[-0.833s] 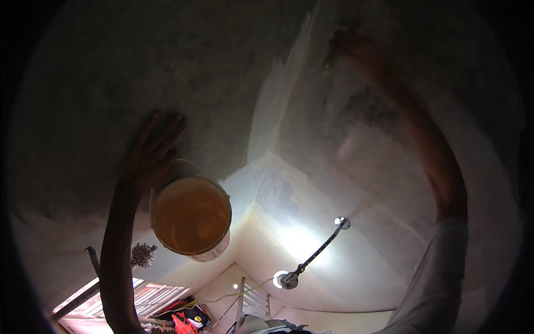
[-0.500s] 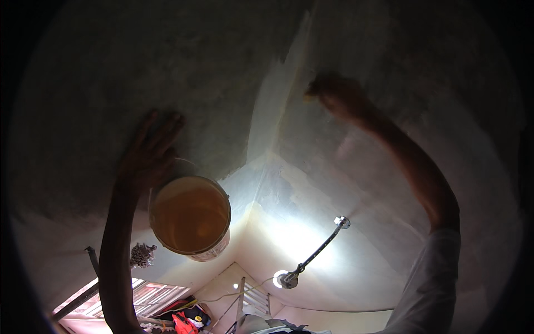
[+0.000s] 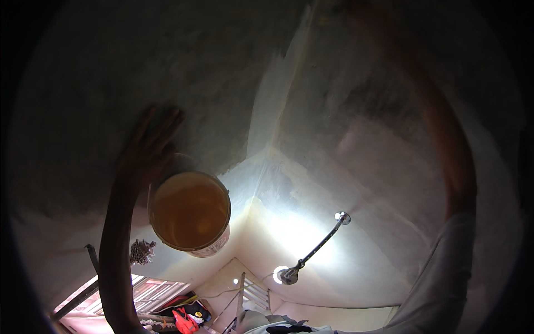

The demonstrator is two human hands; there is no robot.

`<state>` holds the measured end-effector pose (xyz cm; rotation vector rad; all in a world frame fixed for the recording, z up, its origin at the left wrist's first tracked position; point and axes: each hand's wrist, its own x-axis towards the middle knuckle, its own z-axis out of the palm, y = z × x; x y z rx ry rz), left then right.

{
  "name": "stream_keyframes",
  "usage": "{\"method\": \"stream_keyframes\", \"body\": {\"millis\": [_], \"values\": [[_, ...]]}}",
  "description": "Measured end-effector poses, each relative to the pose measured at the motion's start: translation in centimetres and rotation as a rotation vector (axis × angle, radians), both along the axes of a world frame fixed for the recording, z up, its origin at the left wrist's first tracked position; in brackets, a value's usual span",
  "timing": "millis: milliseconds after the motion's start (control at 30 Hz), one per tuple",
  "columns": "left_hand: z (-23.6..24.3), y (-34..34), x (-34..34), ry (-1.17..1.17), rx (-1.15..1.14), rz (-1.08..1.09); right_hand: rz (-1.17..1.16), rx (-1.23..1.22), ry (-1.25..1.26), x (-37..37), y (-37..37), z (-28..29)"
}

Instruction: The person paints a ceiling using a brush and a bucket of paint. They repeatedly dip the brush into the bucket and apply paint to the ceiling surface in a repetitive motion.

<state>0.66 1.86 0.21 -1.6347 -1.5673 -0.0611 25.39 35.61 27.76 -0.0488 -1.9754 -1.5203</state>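
Note:
My left hand (image 3: 150,145) has its fingers spread against the dark, patchily plastered surface (image 3: 217,78). A round bucket (image 3: 190,214) with amber-brown contents is just beside that hand, its thin handle close to my thumb; whether the thumb hooks it is unclear. My right hand (image 3: 361,16), dim and smeared by motion, is high at the upper right, beside the pale seam (image 3: 289,78) that runs down to a corner. Something small and yellowish shows at its fingers, too blurred to name.
Below right, a jointed metal arm (image 3: 321,239) projects from a round mount, bright light behind its head. Lower left are a metal fitting (image 3: 142,251), a dark bar (image 3: 74,303) and a barred window (image 3: 157,286). Farther off are a white ladder (image 3: 257,294), cables and red-and-black bundles (image 3: 186,321).
My right hand first moved down toward the seam, then swung up to the top edge. The bucket sits slightly higher in view; my left hand keeps its spread pose.

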Motion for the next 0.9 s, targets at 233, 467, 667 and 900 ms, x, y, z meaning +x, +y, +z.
{"method": "stream_keyframes", "body": {"millis": [233,467,667,900], "values": [[-0.2,-1.6,-0.5,0.012,-0.032,0.040,0.174,-0.090,-0.229,0.0,0.3,-16.2],[-0.2,-1.6,-0.5,-0.013,-0.040,0.053,0.163,-0.235,-0.247,-0.1,-1.4,-23.6],[0.3,-1.3,-0.1,-0.012,-0.027,0.038,-0.059,-0.596,-0.262,0.5,-1.9,-24.9],[0.6,-5.4,-0.8,-0.001,-0.032,0.103,0.264,-0.427,0.059,-3.8,0.0,-12.0]]}}
